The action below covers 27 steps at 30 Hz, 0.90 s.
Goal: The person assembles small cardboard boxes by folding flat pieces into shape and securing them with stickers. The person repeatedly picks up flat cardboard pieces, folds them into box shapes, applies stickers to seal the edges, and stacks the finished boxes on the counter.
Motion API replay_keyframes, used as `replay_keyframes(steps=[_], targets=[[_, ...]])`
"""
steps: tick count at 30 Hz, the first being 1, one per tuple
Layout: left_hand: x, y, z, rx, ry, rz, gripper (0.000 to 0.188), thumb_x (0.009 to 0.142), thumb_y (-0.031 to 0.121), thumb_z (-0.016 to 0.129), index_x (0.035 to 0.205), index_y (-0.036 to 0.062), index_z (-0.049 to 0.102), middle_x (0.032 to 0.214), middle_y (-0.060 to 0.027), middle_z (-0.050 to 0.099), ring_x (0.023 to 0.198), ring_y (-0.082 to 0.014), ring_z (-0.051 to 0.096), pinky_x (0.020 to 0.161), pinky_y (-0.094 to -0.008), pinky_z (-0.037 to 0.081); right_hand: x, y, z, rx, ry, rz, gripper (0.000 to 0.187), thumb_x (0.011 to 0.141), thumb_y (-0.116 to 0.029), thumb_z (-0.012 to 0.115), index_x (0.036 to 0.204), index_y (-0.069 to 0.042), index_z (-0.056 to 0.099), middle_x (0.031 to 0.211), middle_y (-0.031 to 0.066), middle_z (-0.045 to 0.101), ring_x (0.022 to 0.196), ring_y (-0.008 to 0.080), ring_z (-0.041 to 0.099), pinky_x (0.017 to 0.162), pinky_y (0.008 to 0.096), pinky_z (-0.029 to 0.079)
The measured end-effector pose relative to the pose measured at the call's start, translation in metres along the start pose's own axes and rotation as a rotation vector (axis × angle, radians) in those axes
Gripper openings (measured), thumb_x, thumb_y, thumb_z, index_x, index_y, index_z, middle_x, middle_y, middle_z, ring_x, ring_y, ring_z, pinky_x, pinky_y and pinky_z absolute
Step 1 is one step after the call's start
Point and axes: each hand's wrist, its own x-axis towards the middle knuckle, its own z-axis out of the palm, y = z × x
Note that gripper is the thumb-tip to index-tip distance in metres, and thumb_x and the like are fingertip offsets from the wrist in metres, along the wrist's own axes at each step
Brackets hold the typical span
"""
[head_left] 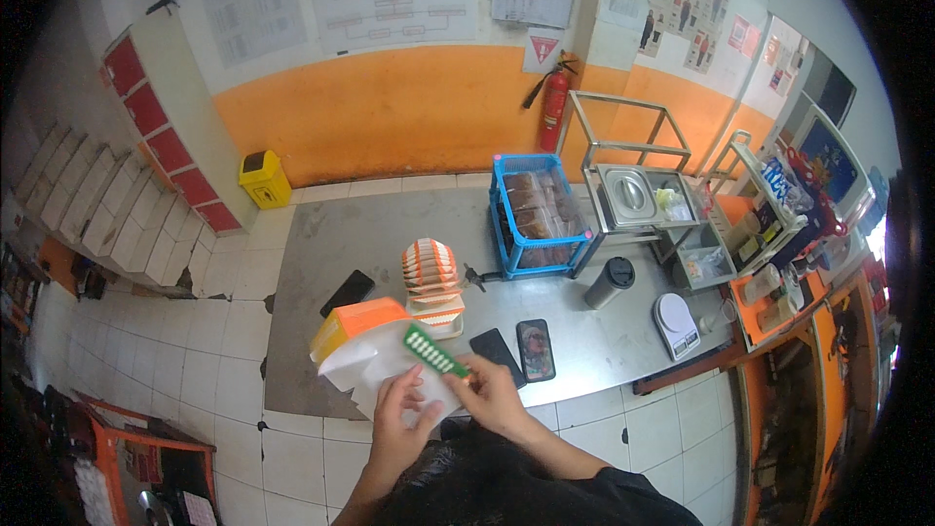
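Observation:
Held over the near edge of the steel table is a partly folded cardboard food box (382, 353), white inside, with orange and yellow outside and a green strip with white marks along one side. My right hand (489, 397) pinches the lower end of that green strip between thumb and fingers. Curled fingers of my left hand (401, 413) rest against the white near side of the carton; its far fingertips are partly hidden. Just beyond stands a stack of nested orange-and-white paper trays (430, 271).
Phones lie on the steel table (317, 224): a dark one (348, 293) at left, another (538, 351) at right. A blue crate (504, 234) holds brown packaged goods. Right of it are a tumbler (610, 282), a kitchen scale (676, 326) and a metal rack (623, 148).

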Motion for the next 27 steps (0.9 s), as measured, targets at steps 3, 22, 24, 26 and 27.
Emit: replay_keyframes(steps=[3, 22, 24, 26, 27], targets=[[-0.001, 0.005, -0.003, 0.468, -0.095, 0.24, 0.055, 0.083, 0.016, 0.081, 0.132, 0.006, 0.06, 0.118, -0.0139, 0.058, 0.103, -0.0261, 0.061, 0.087, -0.0375, 0.05, 0.008, 0.006, -0.009, 0.234, 0.115, -0.049, 0.025, 0.098, -0.014, 0.067, 0.116, 0.003, 0.065, 0.076, 0.0116, 0.073, 0.066, 0.018, 0.073, 0.059, 0.0317, 0.056], [0.007, -0.02, 0.01, -0.198, 0.357, 0.137, 0.008, 0.086, -0.006, 0.075, 0.092, -0.0027, 0.07, 0.092, -0.0117, 0.075, 0.088, -0.0162, 0.071, 0.08, -0.0298, 0.056, -0.006, -0.006, -0.013, 0.335, -0.016, -0.344, 0.012, 0.09, -0.006, 0.075, 0.101, 0.0, 0.077, 0.105, 0.0141, 0.076, 0.1, 0.0239, 0.072, 0.089, 0.0345, 0.055], [0.005, -0.024, 0.009, 0.048, 0.343, 0.308, 0.007, 0.085, -0.005, 0.076, 0.09, -0.0026, 0.071, 0.092, -0.012, 0.075, 0.085, -0.0173, 0.071, 0.078, -0.0295, 0.055, -0.005, -0.006, -0.011, 0.352, -0.012, -0.396, 0.011, 0.089, -0.005, 0.076, 0.099, -0.001, 0.077, 0.104, 0.0129, 0.075, 0.101, 0.023, 0.071, 0.09, 0.0342, 0.054], [0.004, -0.026, 0.01, 0.146, 0.32, 0.408, 0.007, 0.084, -0.005, 0.076, 0.089, -0.0024, 0.071, 0.091, -0.0124, 0.075, 0.083, -0.018, 0.071, 0.077, -0.0297, 0.054, -0.005, -0.007, -0.01, 0.364, -0.007, -0.412, 0.011, 0.088, -0.005, 0.077, 0.098, -0.002, 0.078, 0.105, 0.0122, 0.074, 0.102, 0.0225, 0.07, 0.091, 0.0343, 0.054], [0.004, -0.026, 0.011, 0.117, 0.319, 0.427, 0.007, 0.084, -0.005, 0.075, 0.089, -0.0023, 0.071, 0.09, -0.0126, 0.075, 0.082, -0.0182, 0.07, 0.076, -0.03, 0.054, -0.005, -0.007, -0.01, 0.374, -0.002, -0.402, 0.011, 0.087, -0.004, 0.077, 0.098, -0.002, 0.078, 0.106, 0.0122, 0.073, 0.103, 0.0225, 0.069, 0.091, 0.0345, 0.054]])
